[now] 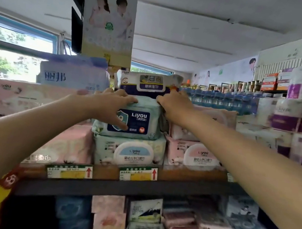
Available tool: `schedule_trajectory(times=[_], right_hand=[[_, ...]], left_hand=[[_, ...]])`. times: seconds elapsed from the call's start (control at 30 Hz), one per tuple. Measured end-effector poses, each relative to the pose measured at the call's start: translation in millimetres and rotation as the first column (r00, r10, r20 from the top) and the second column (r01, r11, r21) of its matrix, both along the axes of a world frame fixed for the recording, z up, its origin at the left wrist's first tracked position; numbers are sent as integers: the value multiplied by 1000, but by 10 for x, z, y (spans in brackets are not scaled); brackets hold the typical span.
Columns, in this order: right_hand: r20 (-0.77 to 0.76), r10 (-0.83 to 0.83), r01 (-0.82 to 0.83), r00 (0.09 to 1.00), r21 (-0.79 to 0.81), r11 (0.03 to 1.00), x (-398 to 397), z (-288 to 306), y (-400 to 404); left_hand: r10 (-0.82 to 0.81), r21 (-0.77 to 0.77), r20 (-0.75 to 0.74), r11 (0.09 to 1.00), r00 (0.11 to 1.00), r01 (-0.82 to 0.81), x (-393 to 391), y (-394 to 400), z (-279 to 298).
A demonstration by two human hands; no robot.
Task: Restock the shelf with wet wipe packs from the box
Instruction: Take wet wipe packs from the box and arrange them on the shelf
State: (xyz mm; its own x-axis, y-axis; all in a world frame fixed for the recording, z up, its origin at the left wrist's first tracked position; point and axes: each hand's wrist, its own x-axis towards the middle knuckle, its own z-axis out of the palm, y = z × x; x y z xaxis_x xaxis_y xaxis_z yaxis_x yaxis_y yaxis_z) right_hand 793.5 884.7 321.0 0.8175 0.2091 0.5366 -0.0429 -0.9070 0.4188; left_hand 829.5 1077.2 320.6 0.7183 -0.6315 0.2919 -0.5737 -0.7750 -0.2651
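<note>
hidden: box not in view, R fingertips behind pack | L hand [109, 102] curled over top, thumb on front of pale-green soft Liyou wet wipe pack [132, 117] | R hand [174, 106] grips its top-right corner | pack atop white-lidded pack [131, 153], front edge of dark shelf [136, 188]

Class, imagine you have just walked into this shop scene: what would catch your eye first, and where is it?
First, two bare arms reaching in to the top shelf, where the left hand and right hand hold a teal wet wipe pack with a dark blue label, stacked on a pale green pack. Next, the tall hanging poster above, and the rolls of toilet paper at right.
</note>
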Motion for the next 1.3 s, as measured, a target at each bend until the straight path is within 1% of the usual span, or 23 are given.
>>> schedule_trajectory(times=[0.07, 0.13, 0.23, 0.3, 0.37, 0.4, 0.5, 0.57, 0.6, 0.63, 0.67, 0.7, 0.73, 0.77, 0.87, 0.97, 1.07, 1.17, 1.23, 1.3], right_hand=[[69, 14, -11, 997, -34, 999, 40, -30, 22], [113, 17, -10, 993, -59, 998, 48, -14, 17], [106, -4, 16, 994, -109, 994, -6, 71, -13], [106, -43, 61, 993, -183, 981, -28, 167, -10], [94, -91, 109, 991, -215, 971, -26, 244, 24], [76, -103, 117, 992, -206, 971, -28, 271, 55], [31, -145, 147, 989, -84, 986, -68, 310, 130], [93, -90, 98, 992, -89, 991, -64, 300, 131], [99, -32, 39, 995, -76, 996, -53, 281, 114], [57, 18, -16, 998, -24, 1000, -71, 253, 102], [-30, 54, -53, 998, 47, 998, -100, 206, 93], [-113, 73, -65, 991, 77, 995, -136, 152, 77], [-154, 76, -64, 985, 82, 995, -161, 102, 58], [-156, 65, -56, 986, 64, 996, -172, 62, 37], [-101, 46, -48, 994, -13, 999, -168, -29, 16], [-24, 92, -93, 995, -41, 995, -159, -35, 18], [122, 135, -144, 983, 61, 988, -328, 76, -132], [164, 54, -75, 985, 126, 989, -527, 190, -473], [130, -44, 14, 990, 223, 975, -622, 202, -694], [48, -140, 118, 989, 317, 941, -661, 149, -927]], left_hand=[[42, 3, 26, 999, 999, -42, -2, -26, -69], [45, -16, 72, 999, 996, -44, 9, -59, -124], [36, -54, 82, 998, 996, -32, -6, -107, -141], [33, -85, 86, 996, 996, -26, -32, -162, -148], [40, -107, 97, 994, 995, -30, -50, -231, -145], [44, -113, 99, 993, 994, -33, -51, -259, -142], [41, -113, 81, 993, 996, -31, -27, -277, -150], [25, -119, 79, 993, 997, -15, -11, -250, -181], [17, -119, 93, 993, 996, -5, -11, -241, -204], [13, -120, 107, 993, 994, 0, -16, -237, -226], [14, -119, 116, 993, 993, 0, -28, -239, -239], [21, -115, 122, 993, 992, -7, -44, -247, -247], [34, -108, 131, 994, 991, -20, -64, -258, -249], [53, -97, 144, 994, 988, -39, -83, -270, -244], [98, -63, 157, 994, 983, -89, -145, -299, -225], [90, -117, 116, 990, 989, -77, -195, -337, -233], [-10, -185, 121, 982, 993, 33, -262, -455, -235], [-135, -190, 196, 966, 971, 173, -362, -641, -261], [-160, -161, 222, 967, 962, 198, -418, -772, -276], [-155, -100, 229, 978, 961, 182, -451, -921, -294]])
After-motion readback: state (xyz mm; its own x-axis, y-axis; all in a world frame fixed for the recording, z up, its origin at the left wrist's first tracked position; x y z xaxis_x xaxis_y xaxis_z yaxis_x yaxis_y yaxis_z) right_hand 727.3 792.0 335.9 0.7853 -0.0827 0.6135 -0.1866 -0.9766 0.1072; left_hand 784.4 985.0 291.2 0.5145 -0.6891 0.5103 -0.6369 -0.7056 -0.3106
